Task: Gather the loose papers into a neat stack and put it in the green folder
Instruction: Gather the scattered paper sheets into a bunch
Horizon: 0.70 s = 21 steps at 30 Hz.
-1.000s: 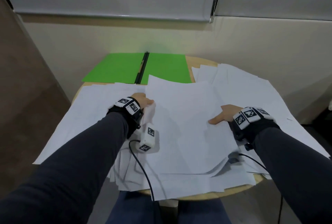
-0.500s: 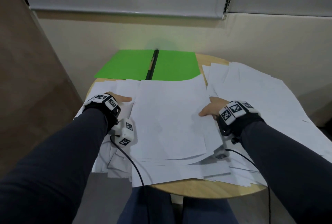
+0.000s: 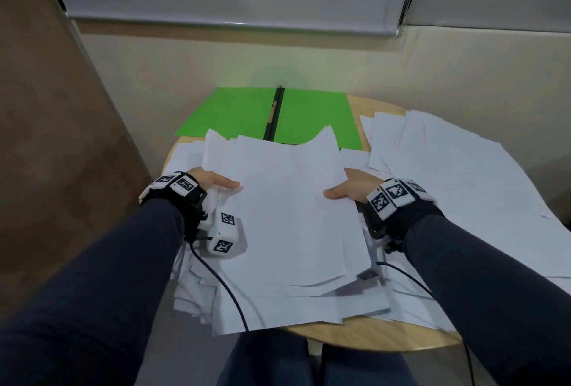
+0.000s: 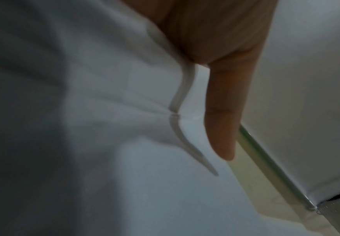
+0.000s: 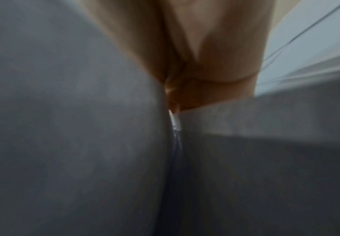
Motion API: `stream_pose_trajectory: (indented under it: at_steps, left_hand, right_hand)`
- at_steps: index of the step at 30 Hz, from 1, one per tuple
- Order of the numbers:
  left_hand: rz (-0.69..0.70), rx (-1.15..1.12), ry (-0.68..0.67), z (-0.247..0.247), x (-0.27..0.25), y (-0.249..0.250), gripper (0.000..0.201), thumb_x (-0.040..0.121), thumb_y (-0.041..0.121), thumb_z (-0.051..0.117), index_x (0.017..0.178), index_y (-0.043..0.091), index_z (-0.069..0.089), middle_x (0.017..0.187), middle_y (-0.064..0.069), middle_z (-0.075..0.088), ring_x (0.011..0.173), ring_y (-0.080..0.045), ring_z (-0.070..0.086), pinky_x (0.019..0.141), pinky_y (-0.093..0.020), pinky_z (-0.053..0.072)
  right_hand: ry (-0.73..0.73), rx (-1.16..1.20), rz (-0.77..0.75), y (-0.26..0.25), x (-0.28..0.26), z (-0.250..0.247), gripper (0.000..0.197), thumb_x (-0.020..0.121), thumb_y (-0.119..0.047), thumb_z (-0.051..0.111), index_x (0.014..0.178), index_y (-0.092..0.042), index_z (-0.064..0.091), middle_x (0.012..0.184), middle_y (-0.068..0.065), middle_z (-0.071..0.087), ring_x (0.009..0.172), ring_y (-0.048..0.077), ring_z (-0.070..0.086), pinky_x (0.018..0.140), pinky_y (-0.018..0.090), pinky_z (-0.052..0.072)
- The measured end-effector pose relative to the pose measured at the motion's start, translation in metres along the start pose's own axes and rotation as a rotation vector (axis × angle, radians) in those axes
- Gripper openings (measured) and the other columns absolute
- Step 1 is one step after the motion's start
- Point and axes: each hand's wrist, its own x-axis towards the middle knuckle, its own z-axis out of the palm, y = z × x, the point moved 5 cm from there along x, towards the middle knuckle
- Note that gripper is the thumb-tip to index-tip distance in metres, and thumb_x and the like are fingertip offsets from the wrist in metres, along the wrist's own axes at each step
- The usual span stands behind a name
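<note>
The green folder (image 3: 234, 113) lies open at the back of the round wooden table (image 3: 370, 339). A thick bunch of white papers (image 3: 290, 215) sits in the middle, its far corners curling up over the folder's front edge. My left hand (image 3: 216, 183) holds the bunch's left edge with the thumb on top. My right hand (image 3: 346, 189) holds the right edge the same way. In the left wrist view one finger (image 4: 221, 127) runs straight beside the bent paper edges (image 4: 177, 102). The right wrist view is blurred: palm (image 5: 195, 63) against grey sheets.
More loose papers (image 3: 463, 187) spread over the table's right side, and uneven sheets (image 3: 197, 289) stick out under the bunch at the lower left and front. A wall stands close behind the folder, a brown panel (image 3: 46, 169) at the left. Sensor cables (image 3: 228, 293) trail across the front sheets.
My left hand went out to the left, then came back in against the bunch. The sheets are drawn into a narrower pile, and their far corners have risen over the folder's front edge.
</note>
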Motion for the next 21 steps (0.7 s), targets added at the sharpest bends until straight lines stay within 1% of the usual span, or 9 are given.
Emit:
stream_pose_trajectory:
  at_steps: [5, 9, 12, 14, 16, 17, 19, 20, 21]
  left_hand:
    - [0.150, 0.021, 0.056, -0.004, -0.010, 0.011, 0.056, 0.065, -0.006, 0.075, 0.118, 0.005, 0.059, 0.112, -0.011, 0.066, 0.109, -0.031, 0.059, 0.100, -0.039, 0.044]
    - [0.316, -0.164, 0.146, -0.008, -0.028, 0.030, 0.051, 0.065, -0.018, 0.067, 0.106, 0.011, 0.056, 0.103, -0.008, 0.063, 0.101, -0.027, 0.060, 0.096, -0.038, 0.045]
    - [0.414, -0.256, 0.116, -0.008, -0.043, 0.051, 0.042, 0.067, -0.024, 0.061, 0.092, 0.009, 0.058, 0.077, 0.000, 0.071, 0.082, -0.023, 0.063, 0.079, -0.031, 0.052]
    - [0.432, -0.268, 0.087, -0.009, -0.050, 0.066, 0.037, 0.068, -0.023, 0.059, 0.079, 0.012, 0.061, 0.053, 0.011, 0.070, 0.066, -0.020, 0.064, 0.069, -0.029, 0.054]
    - [0.406, -0.238, 0.080, -0.012, -0.052, 0.071, 0.031, 0.068, -0.018, 0.062, 0.074, 0.013, 0.062, 0.049, 0.010, 0.069, 0.070, -0.025, 0.063, 0.080, -0.036, 0.053]
    - [0.389, -0.216, 0.078, -0.012, -0.052, 0.071, 0.027, 0.066, -0.013, 0.066, 0.072, 0.013, 0.063, 0.053, 0.006, 0.071, 0.074, -0.027, 0.064, 0.085, -0.040, 0.051]
    - [0.315, -0.178, 0.092, -0.012, -0.047, 0.063, 0.023, 0.051, 0.003, 0.077, 0.071, 0.010, 0.068, 0.074, -0.007, 0.075, 0.083, -0.032, 0.068, 0.090, -0.048, 0.052]
    - [0.261, -0.157, 0.100, -0.010, -0.045, 0.056, 0.027, 0.046, 0.008, 0.080, 0.072, 0.008, 0.071, 0.083, -0.013, 0.074, 0.084, -0.033, 0.069, 0.090, -0.051, 0.053]
    - [0.228, -0.158, 0.090, -0.005, -0.044, 0.051, 0.029, 0.048, 0.010, 0.081, 0.076, 0.007, 0.072, 0.086, -0.015, 0.073, 0.083, -0.034, 0.068, 0.088, -0.050, 0.054]
  right_hand:
    - [0.038, 0.032, -0.051, 0.002, -0.007, 0.006, 0.046, 0.084, -0.021, 0.068, 0.125, -0.004, 0.056, 0.127, 0.014, 0.060, 0.117, 0.030, 0.056, 0.104, 0.038, 0.042]
    - [0.184, 0.353, -0.028, 0.016, -0.010, 0.000, 0.052, 0.077, -0.020, 0.076, 0.122, -0.001, 0.058, 0.115, 0.011, 0.066, 0.092, 0.024, 0.065, 0.081, 0.023, 0.053]
    - [0.333, 0.475, 0.037, 0.025, -0.013, -0.018, 0.094, 0.068, -0.038, 0.081, 0.142, -0.005, 0.032, 0.140, 0.012, 0.048, 0.121, 0.029, 0.053, 0.103, 0.042, 0.044]
    - [0.328, 0.532, 0.050, 0.027, -0.012, -0.028, 0.116, 0.057, -0.052, 0.083, 0.146, -0.008, 0.024, 0.147, 0.009, 0.040, 0.130, 0.029, 0.046, 0.108, 0.047, 0.039]
    - [0.235, 0.509, 0.047, 0.036, -0.004, -0.030, 0.125, 0.041, -0.069, 0.082, 0.143, -0.014, 0.034, 0.143, 0.006, 0.048, 0.123, 0.028, 0.054, 0.105, 0.045, 0.044]
    - [0.163, 0.476, 0.038, 0.035, -0.007, -0.026, 0.118, 0.041, -0.072, 0.080, 0.138, -0.016, 0.043, 0.136, 0.004, 0.055, 0.114, 0.024, 0.061, 0.099, 0.040, 0.049]
    - [0.013, 0.452, -0.001, 0.021, -0.027, -0.013, 0.069, 0.071, -0.054, 0.073, 0.124, -0.014, 0.057, 0.121, -0.002, 0.063, 0.094, 0.013, 0.065, 0.080, 0.018, 0.053]
    - [-0.054, 0.429, -0.003, 0.017, -0.032, -0.005, 0.048, 0.083, -0.038, 0.068, 0.122, -0.013, 0.058, 0.119, -0.002, 0.062, 0.096, 0.014, 0.064, 0.076, 0.013, 0.050]
    - [-0.070, 0.405, -0.014, 0.015, -0.034, 0.002, 0.043, 0.086, -0.027, 0.066, 0.125, -0.011, 0.057, 0.122, 0.001, 0.061, 0.106, 0.018, 0.062, 0.079, 0.014, 0.048]
